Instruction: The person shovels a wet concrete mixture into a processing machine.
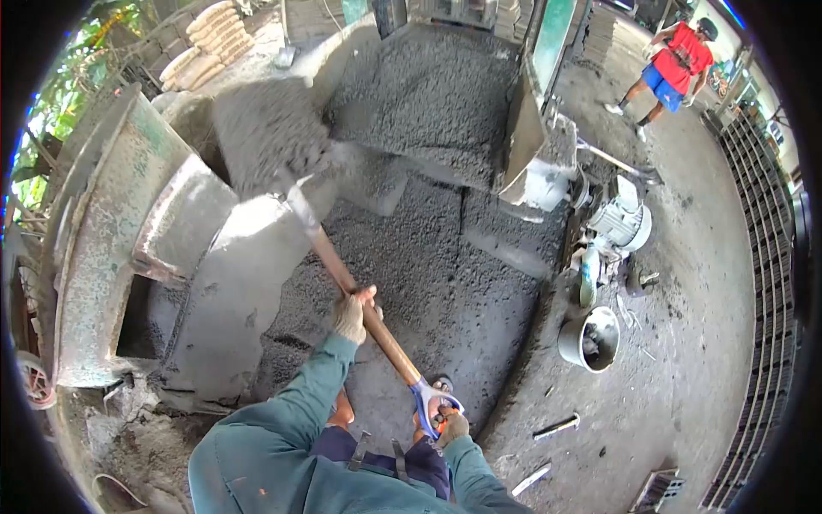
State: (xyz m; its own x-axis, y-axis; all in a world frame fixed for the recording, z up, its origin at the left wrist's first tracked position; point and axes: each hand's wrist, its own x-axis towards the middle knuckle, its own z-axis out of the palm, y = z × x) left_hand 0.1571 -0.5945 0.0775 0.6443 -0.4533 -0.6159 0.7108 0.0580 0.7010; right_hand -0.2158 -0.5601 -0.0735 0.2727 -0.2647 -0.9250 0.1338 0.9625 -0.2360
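A long wooden-shafted shovel [394,349] slants across the middle of the view. My left hand [349,315], in a light glove, is wrapped around its shaft about halfway up. At the near end, my right hand [453,427] is closed on the blue and orange D-shaped grip. The far end carries a heap of dark grey, damp, gritty mix [265,128], blurred by motion, which hides most of the blade. That load hangs beside a worn, green-stained metal drum [103,248] on the left. More grey mix [411,231] covers the floor ahead of my feet.
A larger pile of mix [428,94] lies in a walled bay beyond. On the right are an electric motor [621,223], a metal bucket [591,340] and a hammer [556,427]. Stacked sacks [218,38] stand at the back left. A person in red [681,60] stands far right.
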